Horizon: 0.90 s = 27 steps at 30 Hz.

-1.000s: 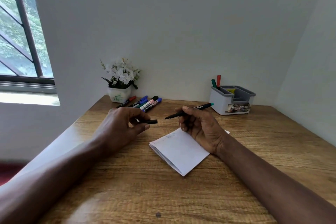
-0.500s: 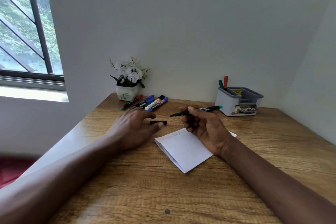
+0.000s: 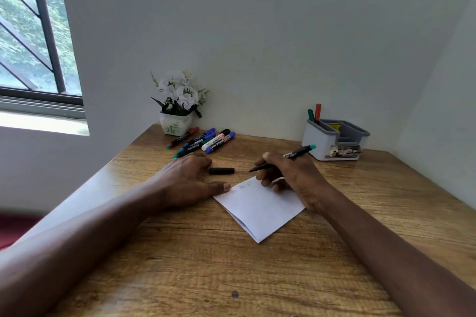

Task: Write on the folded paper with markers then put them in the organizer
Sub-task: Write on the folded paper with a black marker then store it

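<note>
On the wooden desk (image 3: 231,265), dead centre, the folded paper (image 3: 260,210) lies with one corner toward the person. The right hand (image 3: 291,177) grips an uncapped black marker (image 3: 296,153) in a writing hold, its green end up toward the organizer (image 3: 334,141). The nib points left and hangs just past the paper's far edge, not on the sheet. The left hand (image 3: 188,180) lies flat, fingers relaxed and holding nothing, thumb tip at the paper's left edge; whether it presses the sheet I cannot tell. The black cap (image 3: 221,170) lies on the wood between the two hands. Now for the stroke: my read is the nib should drop onto bare white below the faint marks near the far corner, light pressure, left thumb pinning the sheet so the folded layers don't skid on smooth wood. Keep that cap in reach, since it wants to go back on before the marker joins the green marker (image 3: 311,114) and red marker (image 3: 318,110) standing in the organizer's left-end compartment. Around them: loose markers (image 3: 206,141) in a row by a white flower pot (image 3: 176,123) at back left, plain pale walls, and a barred window (image 3: 31,46) showing greenery on the left.
</note>
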{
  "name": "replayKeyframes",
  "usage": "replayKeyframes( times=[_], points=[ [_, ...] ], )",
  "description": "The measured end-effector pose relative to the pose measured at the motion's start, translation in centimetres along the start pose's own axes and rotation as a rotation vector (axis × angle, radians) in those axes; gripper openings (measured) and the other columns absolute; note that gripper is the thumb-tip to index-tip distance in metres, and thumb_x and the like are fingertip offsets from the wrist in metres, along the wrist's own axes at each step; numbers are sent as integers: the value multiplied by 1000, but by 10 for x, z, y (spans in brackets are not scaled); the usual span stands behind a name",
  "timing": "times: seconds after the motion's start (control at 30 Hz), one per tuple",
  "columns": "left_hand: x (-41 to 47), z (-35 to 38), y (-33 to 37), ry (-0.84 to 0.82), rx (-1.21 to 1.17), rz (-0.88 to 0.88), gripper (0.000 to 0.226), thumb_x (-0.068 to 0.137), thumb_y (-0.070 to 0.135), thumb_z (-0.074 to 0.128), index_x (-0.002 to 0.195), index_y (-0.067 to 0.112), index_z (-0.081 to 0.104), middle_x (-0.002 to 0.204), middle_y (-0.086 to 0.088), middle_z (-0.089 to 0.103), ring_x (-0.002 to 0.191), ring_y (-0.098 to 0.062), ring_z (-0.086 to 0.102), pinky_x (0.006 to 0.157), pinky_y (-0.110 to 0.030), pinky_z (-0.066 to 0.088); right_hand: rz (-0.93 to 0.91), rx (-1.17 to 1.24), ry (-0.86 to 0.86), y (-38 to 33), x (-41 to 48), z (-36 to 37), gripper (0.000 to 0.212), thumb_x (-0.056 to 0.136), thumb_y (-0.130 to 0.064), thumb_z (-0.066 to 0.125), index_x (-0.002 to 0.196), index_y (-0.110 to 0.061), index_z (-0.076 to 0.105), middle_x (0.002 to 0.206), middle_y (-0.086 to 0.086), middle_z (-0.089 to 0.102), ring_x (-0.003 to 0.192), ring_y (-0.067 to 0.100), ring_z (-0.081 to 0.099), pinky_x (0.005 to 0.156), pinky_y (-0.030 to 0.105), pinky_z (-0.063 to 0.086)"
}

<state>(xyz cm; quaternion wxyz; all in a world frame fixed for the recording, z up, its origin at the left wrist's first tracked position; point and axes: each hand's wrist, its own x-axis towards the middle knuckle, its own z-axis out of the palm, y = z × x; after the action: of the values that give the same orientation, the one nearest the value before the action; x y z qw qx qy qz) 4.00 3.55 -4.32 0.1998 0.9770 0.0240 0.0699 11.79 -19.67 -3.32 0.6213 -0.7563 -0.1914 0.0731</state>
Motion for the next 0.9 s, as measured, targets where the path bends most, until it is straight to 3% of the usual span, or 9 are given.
replayKeyframes(
  times=[0.13, 0.33, 0.4, 0.47, 0.63, 0.9],
  points=[
    [0, -3, -3, -36, -53, 19, 81, 81, 69, 67, 147, 27, 48, 158, 8, 41, 142, -14, 40, 112, -31, 34, 29, -35, -18, 4, -1, -2, 20, 89, -17, 78, 94, 2, 74, 79, 19, 77, 63, 23, 70, 57, 28, 58],
    [3, -3, -7, -68, -90, 26, 81, 81, 67, 69, 150, 30, 47, 160, 8, 38, 146, -14, 35, 116, -34, 32, 24, -143, -71, 1, 1, -5, 13, 81, -4, 79, 92, 1, 77, 76, 13, 77, 64, 19, 69, 61, 27, 58],
    [4, -3, -7, -73, -95, 27, 82, 82, 67, 68, 151, 30, 45, 161, 7, 37, 147, -14, 34, 116, -34, 31, -51, -197, -28, 5, 1, 0, 5, 80, -8, 78, 82, -4, 76, 68, 9, 74, 58, 18, 65, 54, 27, 55],
    [4, -3, -8, -78, -98, 31, 82, 82, 67, 68, 151, 30, 45, 161, 7, 37, 146, -15, 35, 115, -34, 32, -122, -264, 8, 9, 1, 4, 11, 82, -15, 76, 72, -13, 71, 60, 5, 70, 51, 15, 62, 48, 23, 49],
    [5, -4, -6, -94, -123, 28, 81, 83, 65, 68, 151, 29, 44, 160, 5, 39, 144, -17, 38, 111, -33, 35, -174, -336, -3, 11, 2, 5, 21, 85, -20, 73, 65, -18, 65, 55, 1, 66, 47, 11, 58, 47, 24, 48],
    [4, -4, -6, -99, -132, 20, 81, 82, 65, 68, 151, 29, 44, 159, 4, 40, 143, -17, 39, 108, -32, 35, -175, -321, -13, 9, 0, 3, 22, 89, -15, 70, 77, 3, 64, 55, 3, 64, 47, 12, 57, 47, 23, 47]
  ],
)
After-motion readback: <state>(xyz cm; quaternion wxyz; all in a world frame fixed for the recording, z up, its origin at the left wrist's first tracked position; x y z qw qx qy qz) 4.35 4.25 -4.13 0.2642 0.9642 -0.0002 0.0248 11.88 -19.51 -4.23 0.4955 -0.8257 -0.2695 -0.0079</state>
